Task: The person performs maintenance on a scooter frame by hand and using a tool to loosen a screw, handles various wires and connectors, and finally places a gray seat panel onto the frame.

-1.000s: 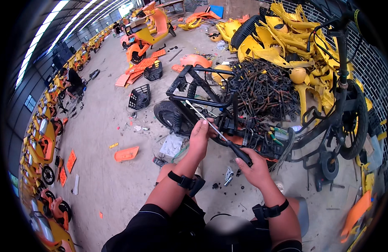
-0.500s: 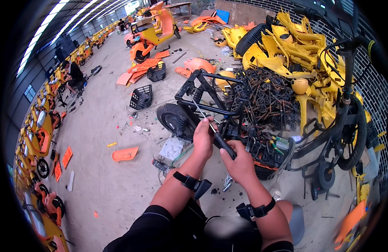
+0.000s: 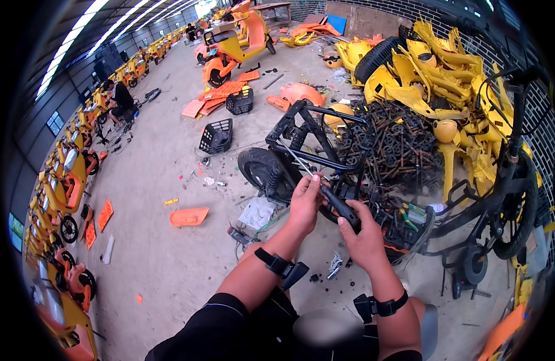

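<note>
A long screwdriver is in both hands, its black handle (image 3: 340,203) slanting down to the right. My right hand (image 3: 364,236) is closed around the lower end of the handle. The fingers of my left hand (image 3: 306,201) pinch near where the metal shaft (image 3: 298,157) enters the handle. The shaft points up and left toward a stripped black scooter frame (image 3: 325,157); whether its tip touches the frame I cannot tell. Beneath the frame's rear are a black wheel (image 3: 253,167) and a coil shock absorber (image 3: 297,139).
Behind the frame lie a heap of dark metal parts (image 3: 398,144) and piled yellow panels (image 3: 446,78). A toolbox (image 3: 404,225) stands by my right hand. Black crates (image 3: 216,137), an orange panel (image 3: 189,217) and a power tool (image 3: 238,236) are on the floor. A person (image 3: 120,99) sits far left.
The whole scene has shifted right and slightly down in view. Both hands keep their hold on the screwdriver, and its slant looks about the same.
</note>
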`<state>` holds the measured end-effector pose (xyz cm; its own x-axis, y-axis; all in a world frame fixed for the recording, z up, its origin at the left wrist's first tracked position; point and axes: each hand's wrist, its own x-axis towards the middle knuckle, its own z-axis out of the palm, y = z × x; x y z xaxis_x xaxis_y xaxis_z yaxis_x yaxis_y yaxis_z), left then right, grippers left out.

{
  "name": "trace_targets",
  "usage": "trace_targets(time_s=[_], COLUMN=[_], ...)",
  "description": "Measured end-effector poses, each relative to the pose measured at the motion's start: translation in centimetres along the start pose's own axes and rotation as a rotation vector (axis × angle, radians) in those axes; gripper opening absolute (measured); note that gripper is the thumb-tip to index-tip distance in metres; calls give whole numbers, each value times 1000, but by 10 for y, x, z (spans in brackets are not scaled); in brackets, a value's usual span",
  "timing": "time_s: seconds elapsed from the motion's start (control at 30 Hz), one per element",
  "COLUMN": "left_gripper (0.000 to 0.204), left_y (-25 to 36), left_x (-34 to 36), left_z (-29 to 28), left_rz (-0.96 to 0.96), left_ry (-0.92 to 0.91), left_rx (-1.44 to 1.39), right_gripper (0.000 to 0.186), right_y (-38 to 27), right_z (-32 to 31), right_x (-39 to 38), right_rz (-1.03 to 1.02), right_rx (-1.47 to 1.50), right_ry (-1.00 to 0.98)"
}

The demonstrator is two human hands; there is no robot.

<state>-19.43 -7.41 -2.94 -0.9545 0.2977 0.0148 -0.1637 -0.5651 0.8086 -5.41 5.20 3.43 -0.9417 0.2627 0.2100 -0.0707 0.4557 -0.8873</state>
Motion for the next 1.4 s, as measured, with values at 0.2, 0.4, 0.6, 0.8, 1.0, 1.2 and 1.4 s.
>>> trace_targets(time_s=[0.2, 0.4, 0.6, 0.8, 1.0, 1.2, 1.4], left_gripper=[28, 28, 33, 39, 44, 43, 43], left_y=[-13, -16, -25, -33, -35, -34, -34], left_x=[5, 2, -5, -10, -10, -11, -10], left_z=[-2, -2, 0, 1, -1, -4, -2], left_rz=[10, 16, 10, -21, -11, 1, 4], left_ry=[84, 100, 78, 87, 78, 51, 59], left_rx=[95, 180, 188, 158, 189, 187, 206], right_gripper=[44, 47, 48, 49, 48, 47, 46], right_y=[29, 34, 37, 40, 32, 29, 34], right_z=[7, 11, 15, 16, 14, 12, 12], right_x=[5, 3, 2, -1, 0, 0, 1], right_rz=[-3, -37, -15, -11, -1, 4, -33], right_rx=[-86, -222, -276, -274, -264, -281, -269], right_ry=[-76, -89, -107, -96, -105, -121, -99])
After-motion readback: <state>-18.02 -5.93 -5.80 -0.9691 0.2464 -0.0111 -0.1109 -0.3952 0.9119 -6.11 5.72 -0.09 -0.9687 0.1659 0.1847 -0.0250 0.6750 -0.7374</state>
